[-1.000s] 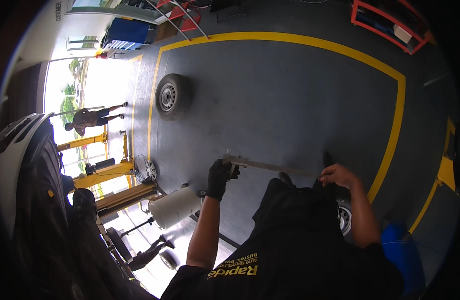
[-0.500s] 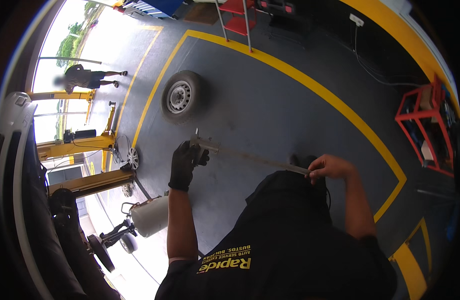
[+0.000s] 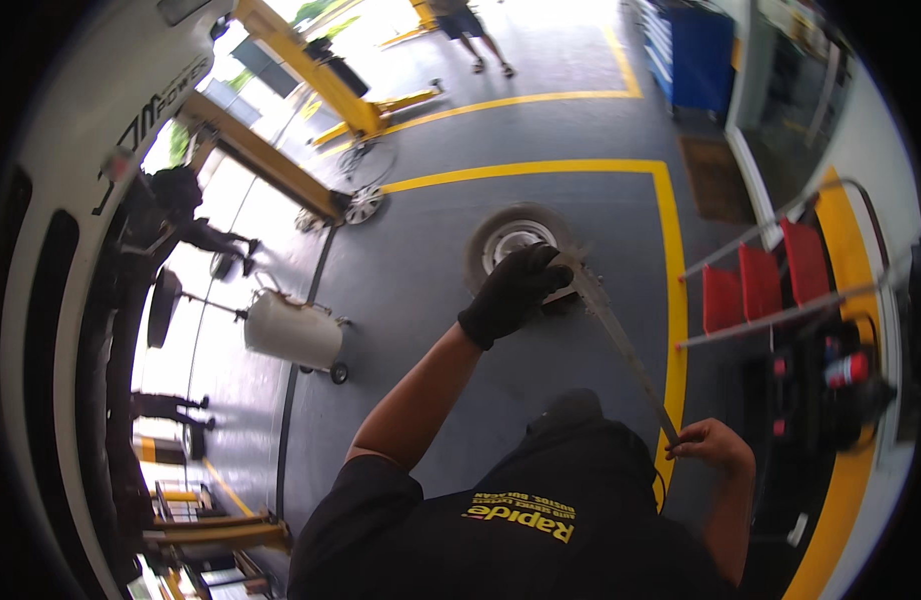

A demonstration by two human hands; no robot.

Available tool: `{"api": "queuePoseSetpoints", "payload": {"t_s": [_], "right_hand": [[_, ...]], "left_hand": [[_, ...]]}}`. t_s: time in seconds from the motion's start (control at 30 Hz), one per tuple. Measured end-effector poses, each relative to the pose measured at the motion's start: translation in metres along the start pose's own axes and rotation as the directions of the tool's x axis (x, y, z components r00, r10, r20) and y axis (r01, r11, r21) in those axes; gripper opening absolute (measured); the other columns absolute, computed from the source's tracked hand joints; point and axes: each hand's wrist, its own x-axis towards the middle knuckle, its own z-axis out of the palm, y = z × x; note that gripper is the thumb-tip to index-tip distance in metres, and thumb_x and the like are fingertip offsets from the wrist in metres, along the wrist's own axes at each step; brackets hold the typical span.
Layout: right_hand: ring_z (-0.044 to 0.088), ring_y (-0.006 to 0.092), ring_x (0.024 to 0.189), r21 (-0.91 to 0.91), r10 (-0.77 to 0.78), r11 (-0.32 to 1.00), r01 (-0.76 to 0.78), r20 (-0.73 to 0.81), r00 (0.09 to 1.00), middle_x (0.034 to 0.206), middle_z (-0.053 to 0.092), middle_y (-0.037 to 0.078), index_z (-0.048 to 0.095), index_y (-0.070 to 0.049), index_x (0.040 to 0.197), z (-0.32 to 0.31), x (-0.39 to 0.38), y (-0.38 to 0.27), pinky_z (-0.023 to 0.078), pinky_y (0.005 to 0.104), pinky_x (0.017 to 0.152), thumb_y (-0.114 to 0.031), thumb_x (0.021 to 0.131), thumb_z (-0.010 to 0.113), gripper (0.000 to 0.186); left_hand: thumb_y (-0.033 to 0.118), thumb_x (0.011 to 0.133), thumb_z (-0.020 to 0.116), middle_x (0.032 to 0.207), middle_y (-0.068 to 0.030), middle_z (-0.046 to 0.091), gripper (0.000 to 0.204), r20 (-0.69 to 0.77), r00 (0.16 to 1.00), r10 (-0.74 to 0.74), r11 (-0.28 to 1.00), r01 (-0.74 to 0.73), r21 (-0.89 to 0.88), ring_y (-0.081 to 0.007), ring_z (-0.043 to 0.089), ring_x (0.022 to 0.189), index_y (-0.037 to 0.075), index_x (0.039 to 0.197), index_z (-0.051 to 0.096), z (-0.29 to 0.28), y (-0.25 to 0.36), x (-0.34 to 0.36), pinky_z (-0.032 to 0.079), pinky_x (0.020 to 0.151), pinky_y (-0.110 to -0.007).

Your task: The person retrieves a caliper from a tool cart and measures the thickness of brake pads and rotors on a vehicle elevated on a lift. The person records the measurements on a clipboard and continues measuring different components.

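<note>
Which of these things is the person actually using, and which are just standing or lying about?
In use:
long metal tool, held between the gloved left hand and the bare right hand

Apparently just about:
wheel on the floor beyond the left hand (its part is unclear)
ladder with red steps
wheeled white tank
blue cabinet
</note>
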Motion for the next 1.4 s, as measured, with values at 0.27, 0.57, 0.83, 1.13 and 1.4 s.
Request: {"api": "queuePoseSetpoints", "payload": {"t_s": [0.27,0.57,0.83,1.13,1.4], "right_hand": [[0.074,0.0157,0.094,-0.251,-0.076,0.959,0.129,0.209,0.975,0.098,0.079,0.009,0.076,0.003,0.107,-0.208,0.225,-0.207,0.055,0.0292,0.091,-0.008,0.089,0.077,0.021],[0.074,0.0167,0.095,-0.191,-0.076,0.969,0.157,0.375,0.924,0.096,0.078,0.01,0.076,0.003,0.107,-0.374,0.428,-0.416,0.056,0.0284,0.091,-0.005,0.09,0.076,0.018],[0.073,0.0143,0.091,-0.419,-0.041,0.856,0.304,0.53,0.847,0.095,0.078,0.009,0.076,0.004,0.105,-0.474,0.66,-0.632,0.057,0.0285,0.088,-0.008,0.091,0.077,0.018],[0.072,0.0131,0.096,-0.571,0.231,0.643,0.511,0.78,0.581,0.098,0.079,0.004,0.077,-0.001,0.108,-0.437,0.878,-0.869,0.053,0.0278,0.092,-0.016,0.092,0.077,0.022],[0.071,0.0125,0.101,-0.571,0.342,0.52,0.635,0.82,0.459,0.1,0.079,0.003,0.077,-0.005,0.11,-0.305,1.077,-0.99,0.052,0.0289,0.094,-0.021,0.093,0.075,0.023]], "left_hand": [[0.019,0.098,0.065,0.09,-0.007,0.067,0.023,-0.197,0.945,-0.26,0.964,0.241,-0.117,-0.0124,0.066,0.078,-0.002,0.107,0.063,-0.118,-0.094,0.205,0.054,0.07,-0.03],[0.019,0.097,0.061,0.086,-0.009,0.068,0.022,-0.271,0.828,-0.491,0.838,0.363,-0.408,-0.0129,0.068,0.066,-0.003,0.101,0.06,-0.234,-0.157,0.432,0.054,0.058,-0.026],[0.025,0.098,0.06,0.08,-0.0083,0.067,0.026,-0.535,0.685,-0.494,0.867,0.339,-0.366,-0.0123,0.065,0.062,-0.001,0.1,0.058,-0.338,-0.288,0.564,0.05,0.055,-0.027],[0.034,0.1,0.066,0.086,-0.0092,0.068,0.037,-0.75,0.224,-0.623,0.764,0.379,-0.522,-0.0123,0.066,0.068,-0.002,0.109,0.06,-0.453,-0.368,0.563,0.051,0.059,-0.026],[0.024,0.101,0.065,0.09,-0.0075,0.067,0.026,-0.797,-0.052,-0.601,0.744,0.328,-0.582,-0.0116,0.066,0.069,0.0,0.109,0.059,-0.583,-0.473,0.545,0.054,0.061,-0.024]]}}
